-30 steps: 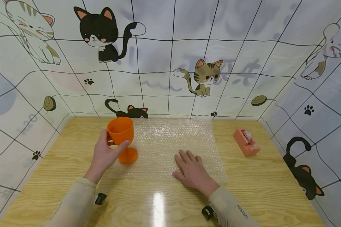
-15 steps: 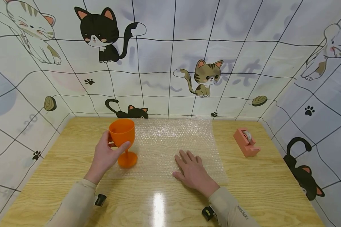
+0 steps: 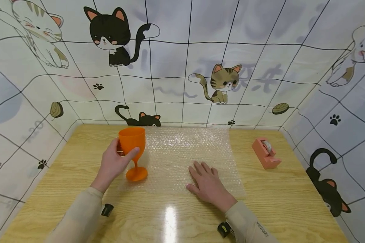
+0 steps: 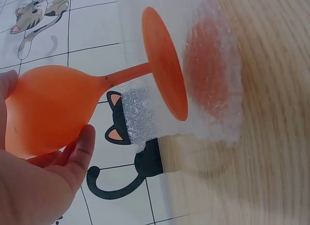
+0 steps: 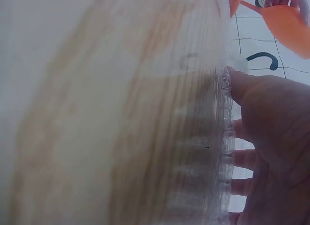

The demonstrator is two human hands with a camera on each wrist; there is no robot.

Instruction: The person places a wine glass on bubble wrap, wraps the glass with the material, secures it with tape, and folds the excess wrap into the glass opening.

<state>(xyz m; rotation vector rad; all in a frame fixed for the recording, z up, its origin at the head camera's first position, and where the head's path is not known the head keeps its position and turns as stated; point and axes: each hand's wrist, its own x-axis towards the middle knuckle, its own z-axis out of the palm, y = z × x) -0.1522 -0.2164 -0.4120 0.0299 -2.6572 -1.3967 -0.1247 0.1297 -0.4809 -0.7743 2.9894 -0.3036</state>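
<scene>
An orange plastic goblet [image 3: 132, 140] stands almost upright in my left hand [image 3: 113, 163], whose fingers and thumb grip its bowl. Below it, at the left part of a clear sheet of bubble wrap [image 3: 170, 152], the left wrist view shows a narrow gap between the goblet's round base [image 4: 164, 65] and the sheet. My right hand [image 3: 209, 185] rests on the sheet's right front part, fingers spread and extended. From the right wrist, its fingertips touch the bubble wrap [image 5: 225, 138]. The fingers behind the bowl are mostly hidden.
A pink tape dispenser [image 3: 265, 153] with a roll of clear tape sits to the right of the sheet on the wooden table [image 3: 276, 202]. Cat-printed cloth walls [image 3: 170, 60] enclose the table's back and sides.
My left hand has lowered the goblet a little and turned it more upright, with its base now nearer me. The right hand has kept its place on the bubble wrap.
</scene>
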